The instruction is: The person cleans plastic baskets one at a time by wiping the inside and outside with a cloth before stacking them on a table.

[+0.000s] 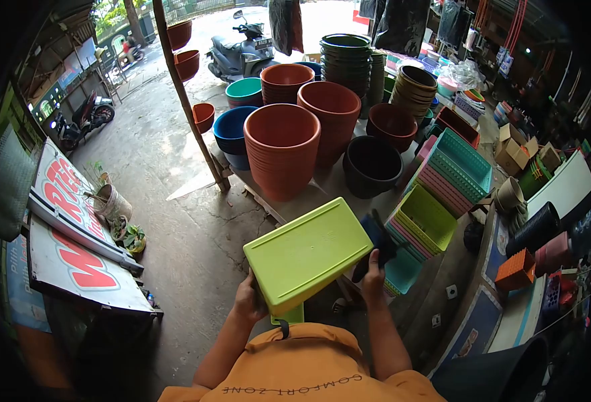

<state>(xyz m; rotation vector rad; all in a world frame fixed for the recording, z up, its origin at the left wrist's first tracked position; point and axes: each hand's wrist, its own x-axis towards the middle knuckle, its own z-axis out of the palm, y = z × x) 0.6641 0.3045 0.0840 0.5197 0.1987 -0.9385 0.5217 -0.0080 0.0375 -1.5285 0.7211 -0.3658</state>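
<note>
A lime green plastic basket point(309, 251) is turned over in front of my chest, its flat ridged bottom facing up and tilted. My left hand point(249, 298) grips its near left side, the fingers hidden underneath. At the basket's right end my right hand point(374, 278) is closed with the thumb up, on a dark cloth point(380, 234) that lies against that end. Below the basket another lime green plastic piece point(297, 313) partly shows. To the right, nested lime green baskets point(429, 218) stand beside teal ones point(461, 161).
Stacked terracotta-coloured pots point(282, 157), a black pot point(372, 167) and blue pots point(232, 130) fill the low table ahead. A wooden post point(191, 114) with hanging pots rises at its left. Sign boards point(94, 264) lean at left. A scooter point(242, 50) is parked beyond.
</note>
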